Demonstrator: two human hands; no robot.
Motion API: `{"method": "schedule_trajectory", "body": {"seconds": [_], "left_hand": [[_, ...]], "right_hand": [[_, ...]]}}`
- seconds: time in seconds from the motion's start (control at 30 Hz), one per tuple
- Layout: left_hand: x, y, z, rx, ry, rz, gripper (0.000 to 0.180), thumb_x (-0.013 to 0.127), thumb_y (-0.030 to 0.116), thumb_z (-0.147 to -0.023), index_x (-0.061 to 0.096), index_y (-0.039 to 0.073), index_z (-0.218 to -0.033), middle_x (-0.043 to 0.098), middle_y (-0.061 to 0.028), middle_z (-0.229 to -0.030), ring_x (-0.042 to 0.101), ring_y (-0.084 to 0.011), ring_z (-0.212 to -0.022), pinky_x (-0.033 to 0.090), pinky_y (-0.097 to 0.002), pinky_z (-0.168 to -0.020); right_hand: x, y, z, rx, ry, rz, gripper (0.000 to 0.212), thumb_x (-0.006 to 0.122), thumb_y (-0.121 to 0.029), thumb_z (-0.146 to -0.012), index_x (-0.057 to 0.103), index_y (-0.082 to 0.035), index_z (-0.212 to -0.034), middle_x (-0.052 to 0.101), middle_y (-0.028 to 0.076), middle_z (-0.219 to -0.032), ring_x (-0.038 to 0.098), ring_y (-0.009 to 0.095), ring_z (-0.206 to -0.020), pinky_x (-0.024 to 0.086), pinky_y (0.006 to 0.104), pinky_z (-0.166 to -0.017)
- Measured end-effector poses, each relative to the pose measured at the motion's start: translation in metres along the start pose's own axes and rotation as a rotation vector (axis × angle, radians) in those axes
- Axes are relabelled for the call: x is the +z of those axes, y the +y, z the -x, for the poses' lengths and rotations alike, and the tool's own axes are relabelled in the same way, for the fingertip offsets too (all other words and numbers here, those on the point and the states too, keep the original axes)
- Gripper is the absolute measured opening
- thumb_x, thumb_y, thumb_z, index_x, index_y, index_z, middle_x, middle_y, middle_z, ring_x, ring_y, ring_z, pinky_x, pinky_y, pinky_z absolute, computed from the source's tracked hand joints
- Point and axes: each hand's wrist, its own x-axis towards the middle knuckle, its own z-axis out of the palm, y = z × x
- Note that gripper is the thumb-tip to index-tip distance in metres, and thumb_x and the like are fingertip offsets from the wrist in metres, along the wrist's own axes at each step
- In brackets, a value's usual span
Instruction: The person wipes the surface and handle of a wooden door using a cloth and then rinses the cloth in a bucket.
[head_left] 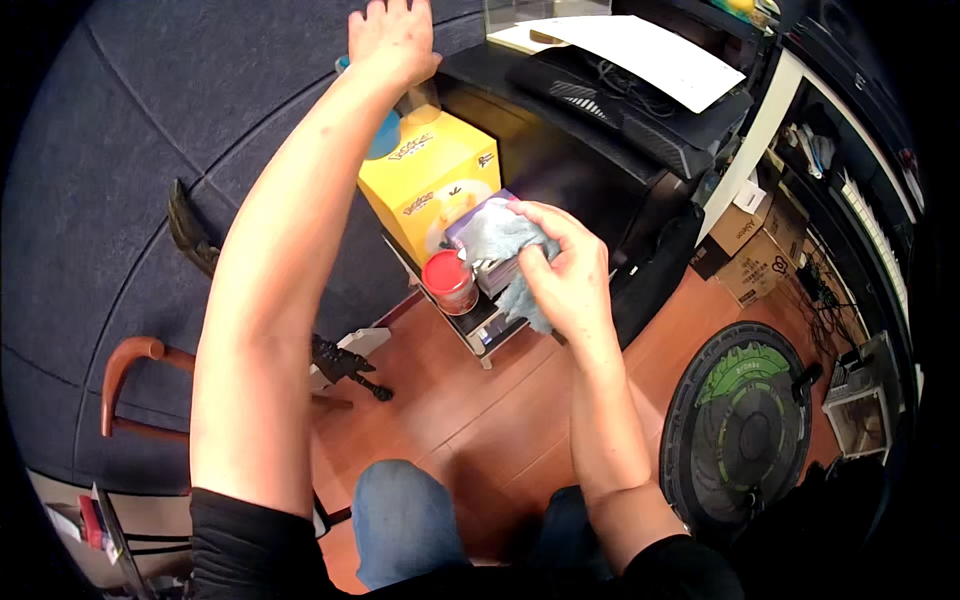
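My right hand [575, 270] is closed around a crumpled grey-blue cloth [497, 232], thumb and fingers pinching it. The cloth touches or hangs just over a purple-topped box, and its lower end dangles free. Beside it stands a round tub with a red lid [446, 272]. Behind the tub is a large yellow box [425, 165]. My left hand [393, 45] is stretched far forward past the yellow box, at the upper edge of the picture. Its fingertips are out of sight. Under that wrist, a clear cup [422, 103] and a blue round thing [384, 138] sit on the yellow box.
A small rack [487, 358] carries the boxes and tub. A dark sofa [110, 200] fills the left side, with a curved wooden armrest [140, 350]. White sheet [650, 62] lies over black equipment at upper right. A round black-green disc [742, 425] and cardboard boxes [752, 262] stand right.
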Motion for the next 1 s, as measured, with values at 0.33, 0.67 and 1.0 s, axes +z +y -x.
{"method": "schedule_trajectory", "body": {"seconds": [0.33, 0.67, 1.0], "left_hand": [[0.059, 0.012, -0.016, -0.367, -0.494, 0.002, 0.067, 0.072, 0.036, -0.089, 0.044, 0.0, -0.138, 0.046, -0.03, -0.141, 0.053, -0.0427, -0.127, 0.047, -0.048, -0.105], [0.023, 0.026, 0.008, -0.404, -0.158, 0.399, 0.075, 0.087, 0.018, -0.073, 0.042, -0.002, -0.13, 0.046, -0.0305, -0.131, 0.06, -0.0474, -0.113, 0.053, -0.0469, -0.097], [-0.089, 0.006, 0.08, -0.331, 0.227, 0.646, 0.09, 0.09, 0.019, -0.063, 0.045, 0.002, -0.139, 0.067, -0.0216, -0.121, 0.067, -0.0351, -0.11, 0.053, -0.0418, -0.096]], "right_hand": [[-0.032, -0.01, 0.003, -0.063, 0.025, 0.02, 0.038, 0.057, -0.002, -0.075, 0.071, -0.001, -0.111, 0.069, 0.02, -0.114, 0.065, 0.036, -0.107, 0.05, 0.0399, -0.098], [-0.017, -0.004, 0.003, -0.07, 0.045, 0.04, 0.04, 0.058, -0.001, -0.077, 0.07, -0.001, -0.115, 0.068, 0.02, -0.118, 0.064, 0.035, -0.11, 0.049, 0.0395, -0.101], [0.005, 0.009, -0.021, -0.174, 0.14, 0.104, 0.041, 0.057, 0.0, -0.078, 0.067, 0.001, -0.118, 0.066, 0.021, -0.123, 0.063, 0.036, -0.116, 0.048, 0.0401, -0.102]]}}
